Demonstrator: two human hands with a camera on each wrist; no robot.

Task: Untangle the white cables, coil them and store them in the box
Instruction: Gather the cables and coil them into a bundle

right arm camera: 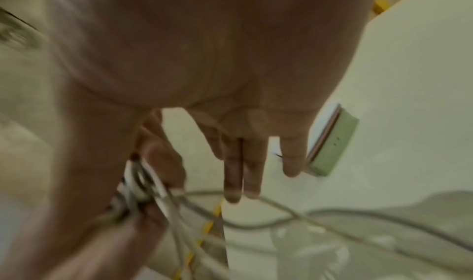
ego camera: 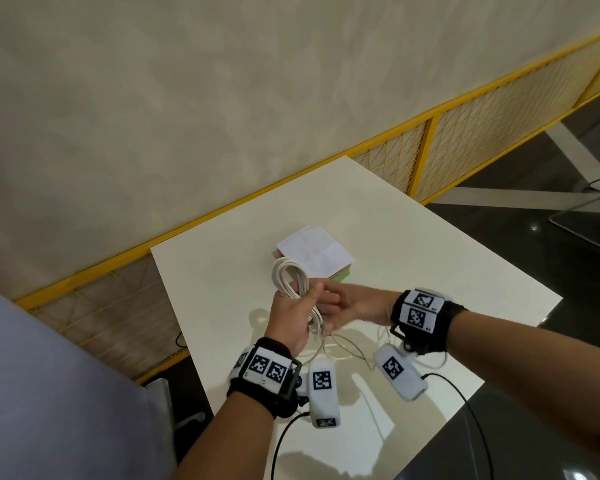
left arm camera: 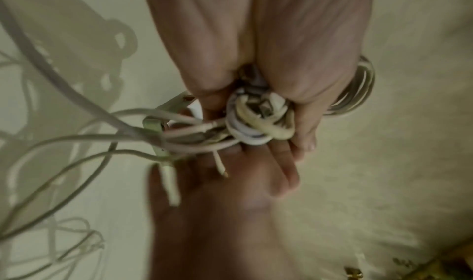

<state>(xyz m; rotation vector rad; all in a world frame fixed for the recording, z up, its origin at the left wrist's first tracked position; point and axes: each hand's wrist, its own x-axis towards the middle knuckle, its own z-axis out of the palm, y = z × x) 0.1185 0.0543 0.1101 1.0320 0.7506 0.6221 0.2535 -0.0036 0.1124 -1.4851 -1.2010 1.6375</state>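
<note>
Your left hand (ego camera: 293, 315), left of centre in the head view, grips the bundle of looped thin white cables (ego camera: 288, 277). They look light, limp and springy, so hold across all the loops. Your right hand (ego camera: 359, 306) reaches in, fingers mostly straight. The shallow pale green box with its white lid (ego camera: 314, 252) sits above, closed.

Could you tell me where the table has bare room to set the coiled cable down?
Bare patches: the table's right side beyond the box, and the far corner behind it. Crowded: under both hands, where loose cables sprawl beneath the left hand gripping the coil.
</note>
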